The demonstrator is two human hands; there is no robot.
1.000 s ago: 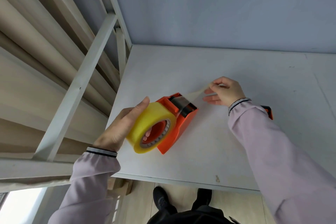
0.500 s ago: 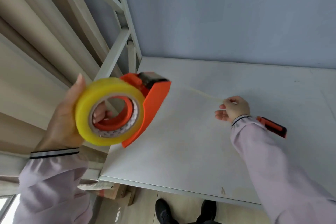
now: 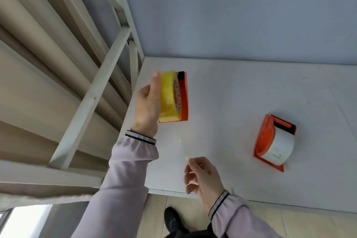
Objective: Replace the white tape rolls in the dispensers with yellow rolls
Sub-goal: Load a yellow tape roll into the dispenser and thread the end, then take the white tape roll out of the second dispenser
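My left hand (image 3: 147, 107) grips a yellow tape roll (image 3: 169, 96) mounted in an orange dispenser (image 3: 184, 97), held at the table's left side; whether its base touches the table I cannot tell. My right hand (image 3: 201, 178) is near the front edge, pinching the end of a thin strip of yellow tape (image 3: 183, 150). The strip rises from my fingers toward the dispenser, but its upper part is too faint to trace. A second orange dispenser (image 3: 265, 141) holding a white tape roll (image 3: 282, 146) lies on the table to the right, apart from both hands.
The white table (image 3: 241, 92) meets a pale blue wall (image 3: 231, 15) at the back. A white metal frame (image 3: 100, 75) with beige panels stands close on the left. Below the table's front edge are wooden floor and my black shoe (image 3: 172, 220).
The dispenser with the yellow roll came down from the raised left position to the table's left side. My right hand drew back to the front edge with the tape end. The white-roll dispenser came into view.
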